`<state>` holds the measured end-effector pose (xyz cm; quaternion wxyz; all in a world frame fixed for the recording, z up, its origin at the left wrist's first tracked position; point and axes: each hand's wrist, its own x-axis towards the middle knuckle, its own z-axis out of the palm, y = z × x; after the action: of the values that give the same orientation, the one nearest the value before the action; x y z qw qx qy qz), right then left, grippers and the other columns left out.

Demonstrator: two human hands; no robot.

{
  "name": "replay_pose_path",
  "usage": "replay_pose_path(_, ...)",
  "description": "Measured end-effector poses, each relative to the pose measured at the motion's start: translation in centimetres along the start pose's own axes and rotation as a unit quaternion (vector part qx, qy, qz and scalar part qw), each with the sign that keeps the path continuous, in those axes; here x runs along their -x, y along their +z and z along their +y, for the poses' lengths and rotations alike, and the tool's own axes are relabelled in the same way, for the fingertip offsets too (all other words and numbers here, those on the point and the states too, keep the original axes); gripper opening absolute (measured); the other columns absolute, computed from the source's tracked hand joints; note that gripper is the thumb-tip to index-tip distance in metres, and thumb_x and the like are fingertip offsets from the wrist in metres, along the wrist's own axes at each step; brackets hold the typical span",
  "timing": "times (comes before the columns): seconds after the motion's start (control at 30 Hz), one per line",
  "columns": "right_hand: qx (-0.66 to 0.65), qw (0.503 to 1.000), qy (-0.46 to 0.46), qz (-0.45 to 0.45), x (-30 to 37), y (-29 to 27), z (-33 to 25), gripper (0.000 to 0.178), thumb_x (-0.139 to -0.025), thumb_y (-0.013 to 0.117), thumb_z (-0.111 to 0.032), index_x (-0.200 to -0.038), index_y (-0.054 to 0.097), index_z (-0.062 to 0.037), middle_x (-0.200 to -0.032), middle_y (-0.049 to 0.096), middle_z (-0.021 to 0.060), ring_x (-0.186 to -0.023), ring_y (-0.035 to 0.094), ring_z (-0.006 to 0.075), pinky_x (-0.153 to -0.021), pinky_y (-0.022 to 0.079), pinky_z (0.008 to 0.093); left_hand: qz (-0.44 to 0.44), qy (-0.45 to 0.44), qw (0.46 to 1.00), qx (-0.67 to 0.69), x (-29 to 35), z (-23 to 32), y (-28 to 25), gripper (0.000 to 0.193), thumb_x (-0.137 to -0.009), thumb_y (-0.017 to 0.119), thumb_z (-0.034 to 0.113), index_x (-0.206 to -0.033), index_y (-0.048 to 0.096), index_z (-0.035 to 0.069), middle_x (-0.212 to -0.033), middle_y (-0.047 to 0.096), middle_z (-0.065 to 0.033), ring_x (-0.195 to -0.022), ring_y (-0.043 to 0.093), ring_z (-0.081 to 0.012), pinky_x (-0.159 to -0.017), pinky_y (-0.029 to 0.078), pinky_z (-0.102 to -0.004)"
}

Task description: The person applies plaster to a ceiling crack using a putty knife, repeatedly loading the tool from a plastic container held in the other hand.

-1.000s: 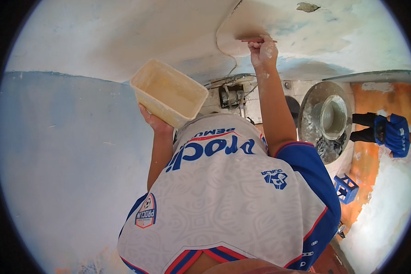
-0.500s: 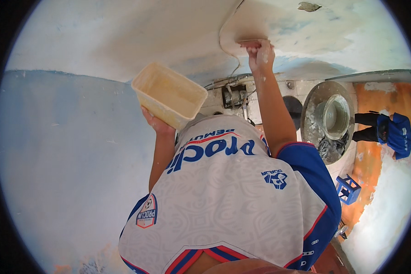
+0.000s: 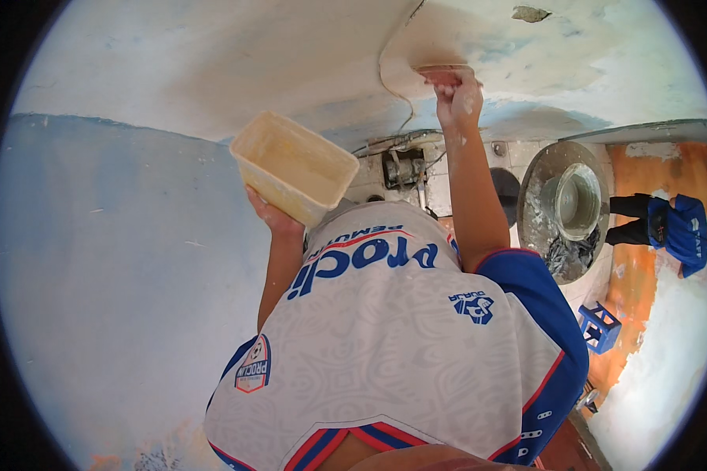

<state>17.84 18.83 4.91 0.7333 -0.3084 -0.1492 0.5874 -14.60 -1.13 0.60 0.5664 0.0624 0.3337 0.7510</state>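
Observation:
A cream-coloured rectangular plastic tub (image 3: 327,155) rests in my left hand (image 3: 273,213), which grips it from below at its near left side. Its mouth is tilted toward me, and pale residue coats the inside. My right arm reaches up and away to the wall (image 3: 291,63). There my right hand (image 3: 461,100), smeared with white, is closed on a flat reddish spreader (image 3: 445,75), held against the wall's surface. Part of the spreader is hidden by my fingers.
A thin cable (image 3: 383,74) runs down the wall left of my right hand. At right, a round board (image 3: 532,188) bears a bucket (image 3: 576,202) of greyish stuff. Beyond are a blue stool (image 3: 599,327) and a person in blue (image 3: 683,231). A blue wall (image 3: 118,259) stands at left.
My right hand has slid slightly to the right along the wall with the spreader. The tub in my left hand has shifted very little.

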Motion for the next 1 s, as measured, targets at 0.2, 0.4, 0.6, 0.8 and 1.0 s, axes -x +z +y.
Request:
replay_pose_path(0.2,0.068,0.988,0.017,0.134,0.8,-5.0,4.6,0.005,-0.091,0.049,-0.001,-0.092,0.054,-0.0009,-0.075,0.065,0.0131,-0.052,0.057,0.0166,-0.045,0.047,0.0275,0.01,-0.003,1.0,0.007,0.9,0.1,0.7,0.069,-0.101,0.036,0.062,-0.152,0.036,0.016,-0.152,0.044,-0.0089,-0.137,0.046,-0.0309,-0.112,0.041,-0.0457)
replay_pose_path(0.4,-0.067,0.995,0.038,0.057,-1.8,-1.1,1.7,0.013,-0.096,0.052,-0.01,-0.088,0.059,-0.0032,-0.07,0.062,0.0087,-0.052,0.05,0.0136,-0.049,0.045,0.0262,-0.011,-0.008,1.0,0.004,0.8,0.0,0.2,0.069,-0.1,0.037,0.063,-0.152,0.037,0.017,-0.151,0.045,-0.0086,-0.136,0.046,-0.0309,-0.111,0.042,-0.0456)
replay_pose_path(0.6,0.024,0.996,0.028,0.075,0.8,-10.3,4.6,0.004,-0.093,0.052,-0.007,-0.092,0.057,-0.005,-0.071,0.064,0.0087,-0.048,0.053,0.0119,-0.043,0.044,0.024,0.008,-0.002,1.0,-0.003,0.9,-0.1,-0.1,0.069,-0.1,0.036,0.064,-0.151,0.037,0.017,-0.151,0.045,-0.0089,-0.135,0.047,-0.0305,-0.111,0.043,-0.0453)
replay_pose_path(0.8,0.057,0.99,0.018,0.13,-1.4,-9.7,7.1,0.01,-0.095,0.053,-0.009,-0.103,0.054,-0.0042,-0.075,0.064,0.0077,-0.049,0.058,0.0133,-0.042,0.051,0.0243,0.013,0.005,0.999,-0.041,1.6,0.3,-0.1,0.069,-0.101,0.035,0.063,-0.152,0.036,0.016,-0.151,0.044,-0.0087,-0.136,0.046,-0.0305,-0.111,0.042,-0.0452)
replay_pose_path(1.0,-0.005,0.999,0.015,0.031,-2.4,-9.1,4.8,0.009,-0.091,0.047,-0.006,-0.091,0.056,-0.005,-0.071,0.061,0.0055,-0.048,0.05,0.0114,-0.042,0.044,0.0245,-0.002,-0.004,0.999,-0.033,1.4,0.3,-0.3,0.07,-0.1,0.036,0.064,-0.152,0.035,0.017,-0.152,0.043,-0.0081,-0.136,0.045,-0.0306,-0.112,0.042,-0.0455)
